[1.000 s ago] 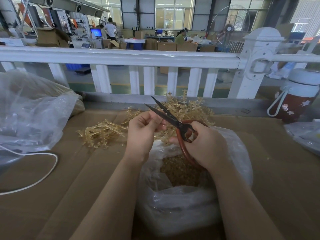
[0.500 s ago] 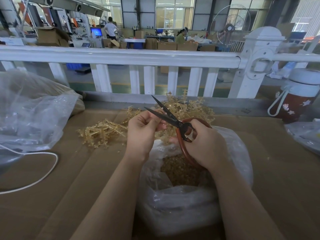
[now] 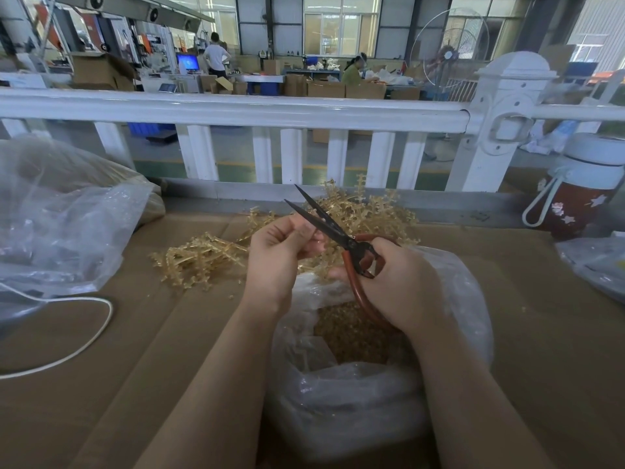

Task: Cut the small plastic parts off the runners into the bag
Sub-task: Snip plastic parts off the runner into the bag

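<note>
My right hand [image 3: 399, 282] grips red-handled scissors [image 3: 338, 231] whose dark blades stand open, pointing up and left. My left hand [image 3: 277, 255] has its fingers curled right beside the blades; what it pinches is hidden behind the fingers. Both hands hover over a clear plastic bag [image 3: 355, 384] holding several small amber plastic parts [image 3: 351, 336]. Behind the hands lies a pile of amber runners [image 3: 203, 258] on the cardboard-covered table [image 3: 135, 367].
A large crumpled clear bag [image 3: 57, 225] lies at the left with a white cord [image 3: 77, 346] looping in front of it. A white railing [image 3: 270, 110] runs along the far edge. A red-and-white flask [image 3: 575, 198] stands at the right, another clear bag [image 3: 595, 262] below it.
Hands and scissors hold almost the same pose; the blades have shifted slightly up and stay open.
</note>
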`<state>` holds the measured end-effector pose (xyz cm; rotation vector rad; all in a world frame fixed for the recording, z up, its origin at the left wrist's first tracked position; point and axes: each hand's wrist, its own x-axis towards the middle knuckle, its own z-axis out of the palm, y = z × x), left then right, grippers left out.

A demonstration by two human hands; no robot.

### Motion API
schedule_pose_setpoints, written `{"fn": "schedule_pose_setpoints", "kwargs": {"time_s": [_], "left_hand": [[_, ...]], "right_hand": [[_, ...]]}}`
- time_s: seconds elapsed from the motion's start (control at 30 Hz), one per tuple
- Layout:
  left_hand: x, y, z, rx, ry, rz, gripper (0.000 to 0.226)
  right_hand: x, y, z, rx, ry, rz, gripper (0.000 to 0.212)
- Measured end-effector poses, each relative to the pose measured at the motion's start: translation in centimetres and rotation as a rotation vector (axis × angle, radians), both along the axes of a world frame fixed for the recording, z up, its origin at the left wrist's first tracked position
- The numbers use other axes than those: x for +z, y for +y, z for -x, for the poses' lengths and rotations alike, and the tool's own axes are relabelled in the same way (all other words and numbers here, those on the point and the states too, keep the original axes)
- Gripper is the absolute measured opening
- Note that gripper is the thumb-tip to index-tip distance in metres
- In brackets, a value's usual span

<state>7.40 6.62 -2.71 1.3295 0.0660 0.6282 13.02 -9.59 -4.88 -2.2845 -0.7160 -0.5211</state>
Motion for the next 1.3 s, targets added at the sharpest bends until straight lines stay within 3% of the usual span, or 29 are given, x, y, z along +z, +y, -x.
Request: {"fn": "schedule_pose_setpoints", "kwargs": {"time_s": [0.3, 0.47, 0.7, 0.9, 1.1, 1.3], "left_hand": [[-0.19, -0.09, -0.05, 0.062, -0.001, -0.014, 0.023], [-0.20, 0.12, -0.05, 0.045, -0.002, -0.013, 0.025], [-0.02, 0.05, 0.08, -0.009, 0.001, -0.001, 0.025], [0.09, -0.09, 0.04, -0.026, 0.002, 0.016, 0.026], [0.11, -0.05, 0.14, -0.055, -0.013, 0.006, 0.026], [0.31, -0.12, 0.28, -0.047, -0.021, 0.011, 0.025]], "right_hand": [[0.23, 0.02, 0.02, -0.019, -0.034, 0.027, 0.063], [0.15, 0.05, -0.22, -0.037, -0.039, 0.047, 0.051], [0.13, -0.07, 0.00, -0.059, -0.071, 0.038, 0.062], [0.00, -0.07, -0.03, -0.069, -0.116, 0.029, 0.049], [0.18, -0.07, -0.01, -0.003, -0.036, 0.007, 0.064], [-0.05, -0.10, -0.24, -0.051, -0.064, 0.037, 0.048]]}}
